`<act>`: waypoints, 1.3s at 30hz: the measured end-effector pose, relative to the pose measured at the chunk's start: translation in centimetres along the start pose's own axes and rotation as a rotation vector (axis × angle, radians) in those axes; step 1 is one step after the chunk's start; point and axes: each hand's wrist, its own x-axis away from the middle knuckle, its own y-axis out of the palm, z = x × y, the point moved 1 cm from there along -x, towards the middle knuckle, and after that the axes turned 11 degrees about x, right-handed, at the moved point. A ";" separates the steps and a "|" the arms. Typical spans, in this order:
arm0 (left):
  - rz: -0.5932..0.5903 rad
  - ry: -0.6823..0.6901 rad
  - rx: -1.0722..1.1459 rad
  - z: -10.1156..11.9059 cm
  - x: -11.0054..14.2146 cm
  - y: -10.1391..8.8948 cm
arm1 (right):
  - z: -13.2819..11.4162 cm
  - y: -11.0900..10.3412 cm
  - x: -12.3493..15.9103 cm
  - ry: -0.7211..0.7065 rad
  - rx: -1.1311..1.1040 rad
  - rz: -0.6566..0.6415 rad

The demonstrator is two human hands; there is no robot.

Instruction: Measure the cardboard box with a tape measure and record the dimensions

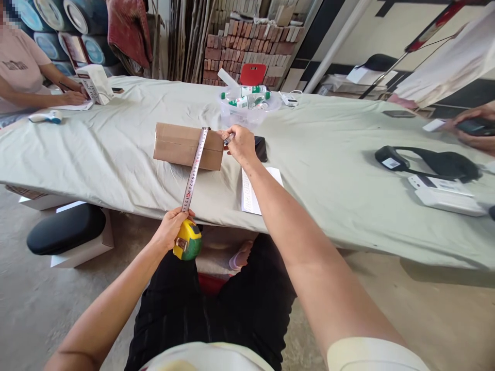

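Observation:
A brown cardboard box (178, 145) lies on the cloth-covered table (328, 154). A measuring tape blade (194, 170) runs from the box's far top edge back over it toward me. My left hand (172, 226) is closed around the yellow-green tape measure case (187, 240), held below the table's near edge. My right hand (240, 144) rests at the box's right end, fingers pinched on a small dark object, perhaps a pen. A white sheet of paper (250, 193) lies under my right forearm, and a black phone (261, 148) sits just right of that hand.
A clear plastic tub (249, 111) holding green-capped bottles stands behind the box. At far left a seated person's hand (73, 97) rests by a white box (94, 83). Another person's hand (474, 129) holds a dark device at far right, near black headgear (433, 162) and white boxes (448, 198). A black stool (65, 229).

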 end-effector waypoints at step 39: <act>0.137 0.252 -0.134 -3.7 -0.6 2.4 | 0.3 0.4 0.2 0.009 -0.017 0.015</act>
